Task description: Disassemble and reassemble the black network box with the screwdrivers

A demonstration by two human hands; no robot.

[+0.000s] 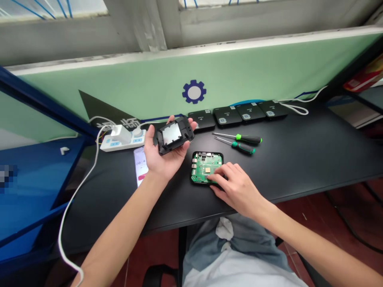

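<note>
My left hand [163,153] is raised palm up over the desk. Its fingers curl around a black plastic cover [174,134] that has a silver metal plate set in its inner side. A green circuit board [202,167] sits in a black box housing [192,179] flat on the desk. At the near right corner of that housing is my right hand [235,185], its thumb at the near rim and fingertips over the board. Two screwdrivers with green-and-black handles lie behind it, one longer [247,138] and one shorter [243,148].
Several closed black boxes [227,115] stand in a row along the green back panel [143,91]. At left are a white power strip [122,141] with a cable and a phone [139,165] partly behind my left hand. The desk's front edge [191,220] runs before my lap.
</note>
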